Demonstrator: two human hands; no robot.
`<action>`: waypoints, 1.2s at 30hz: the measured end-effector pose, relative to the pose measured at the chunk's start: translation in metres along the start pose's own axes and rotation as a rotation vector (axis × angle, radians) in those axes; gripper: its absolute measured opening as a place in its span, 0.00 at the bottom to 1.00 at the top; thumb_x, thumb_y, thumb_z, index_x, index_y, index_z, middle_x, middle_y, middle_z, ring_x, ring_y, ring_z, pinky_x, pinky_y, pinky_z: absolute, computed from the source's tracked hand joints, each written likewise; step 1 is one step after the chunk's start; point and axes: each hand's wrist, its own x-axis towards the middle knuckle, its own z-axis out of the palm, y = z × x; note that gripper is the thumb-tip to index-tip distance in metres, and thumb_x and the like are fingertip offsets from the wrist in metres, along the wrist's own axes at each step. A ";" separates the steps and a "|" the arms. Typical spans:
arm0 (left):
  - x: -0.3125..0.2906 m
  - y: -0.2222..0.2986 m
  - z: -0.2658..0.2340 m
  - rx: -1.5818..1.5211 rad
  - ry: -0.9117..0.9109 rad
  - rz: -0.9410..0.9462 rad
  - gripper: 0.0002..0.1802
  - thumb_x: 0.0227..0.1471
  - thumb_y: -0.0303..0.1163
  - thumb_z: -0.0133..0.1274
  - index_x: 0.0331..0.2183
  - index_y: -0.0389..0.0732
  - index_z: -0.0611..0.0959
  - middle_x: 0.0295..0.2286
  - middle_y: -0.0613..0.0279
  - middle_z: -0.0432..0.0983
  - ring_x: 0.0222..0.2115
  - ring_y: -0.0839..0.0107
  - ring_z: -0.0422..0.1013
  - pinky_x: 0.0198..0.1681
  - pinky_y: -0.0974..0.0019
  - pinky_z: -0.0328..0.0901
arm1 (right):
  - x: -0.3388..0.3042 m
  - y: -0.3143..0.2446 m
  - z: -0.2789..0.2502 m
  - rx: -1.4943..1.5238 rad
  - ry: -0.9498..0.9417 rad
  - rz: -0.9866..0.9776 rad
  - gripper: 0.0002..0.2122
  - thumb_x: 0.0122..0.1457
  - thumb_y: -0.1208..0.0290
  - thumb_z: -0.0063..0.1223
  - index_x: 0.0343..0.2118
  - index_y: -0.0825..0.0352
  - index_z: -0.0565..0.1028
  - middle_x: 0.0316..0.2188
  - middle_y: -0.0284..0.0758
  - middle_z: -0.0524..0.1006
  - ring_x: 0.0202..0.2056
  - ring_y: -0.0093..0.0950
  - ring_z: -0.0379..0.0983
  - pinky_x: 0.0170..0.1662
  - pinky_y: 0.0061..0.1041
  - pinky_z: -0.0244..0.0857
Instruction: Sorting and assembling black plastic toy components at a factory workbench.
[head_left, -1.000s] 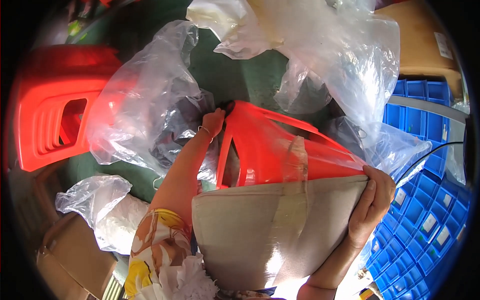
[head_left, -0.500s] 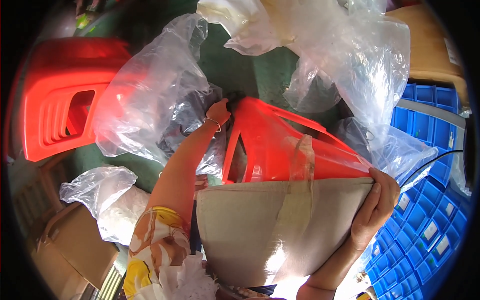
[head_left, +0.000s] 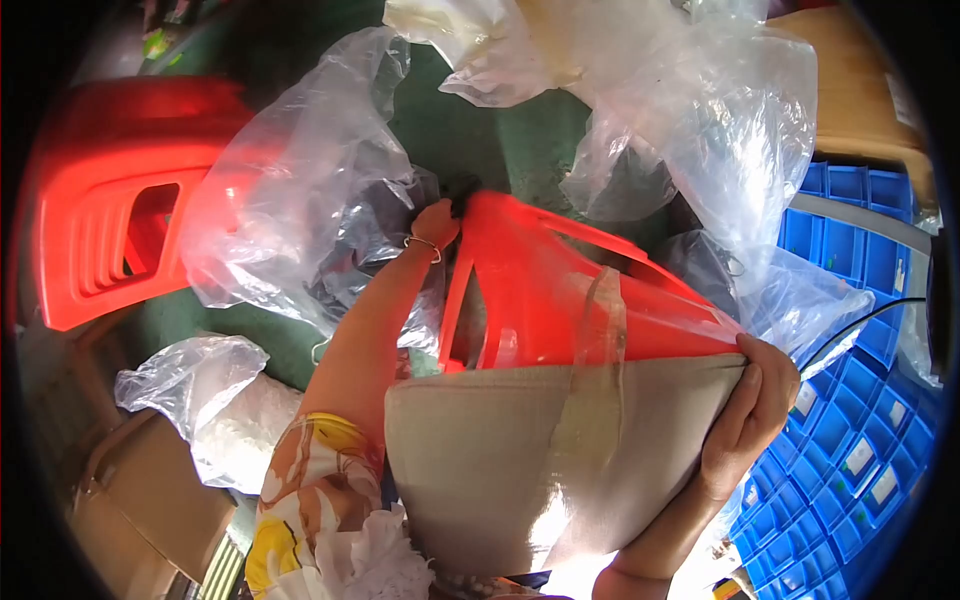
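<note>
A red plastic stool (head_left: 530, 300) lies tilted before me, its legs pointing away. Over its seat side is a grey-beige padded panel (head_left: 480, 460), held by a strip of clear tape (head_left: 592, 400). My right hand (head_left: 745, 420) is closed round the panel's right corner, fingers on its edge. At the stool's far end, my left hand (head_left: 436, 222), with a bracelet at the wrist, is closed beside a dark, blurred patch; what its fingers hold is hidden. A crumpled clear plastic bag (head_left: 300, 190) lies against that hand's left side.
Another red stool (head_left: 110, 210) stands at the left, partly behind the bag. More clear plastic sheeting (head_left: 700, 120) spreads at the far right. Blue plastic bins (head_left: 850, 440) line the right side. Brown cardboard (head_left: 165, 490) and a white-filled bag (head_left: 225, 420) sit at lower left.
The surroundings have shifted slightly left in view. My left hand has hardly moved, and my right hand keeps its hold on the panel's corner.
</note>
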 end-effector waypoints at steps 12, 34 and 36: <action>-0.167 0.028 -0.196 -1.129 -0.632 -0.424 0.10 0.52 0.29 0.46 0.38 0.39 0.76 0.17 0.68 0.65 0.12 0.80 0.56 0.13 0.74 0.48 | 0.001 0.025 -0.002 0.015 0.141 -0.094 0.06 0.50 0.75 0.47 0.28 0.64 0.77 0.28 0.34 0.75 0.32 0.33 0.69 0.39 0.31 0.59; -0.414 0.175 -0.528 -1.875 -0.165 -0.115 0.09 0.56 0.35 0.45 0.37 0.41 0.73 0.22 0.69 0.64 0.13 0.87 0.54 0.16 0.81 0.50 | -0.042 -0.034 -0.001 0.270 -0.255 0.312 0.19 0.38 0.57 0.64 0.22 0.66 0.67 0.24 0.41 0.71 0.31 0.42 0.68 0.33 0.38 0.62; -0.418 0.165 -0.539 -1.951 -0.185 -0.134 0.07 0.56 0.36 0.46 0.33 0.42 0.72 0.22 0.69 0.65 0.13 0.87 0.54 0.16 0.81 0.50 | -0.045 -0.041 0.004 0.134 -0.142 0.229 0.23 0.34 0.56 0.66 0.25 0.66 0.67 0.26 0.42 0.70 0.32 0.42 0.67 0.34 0.38 0.62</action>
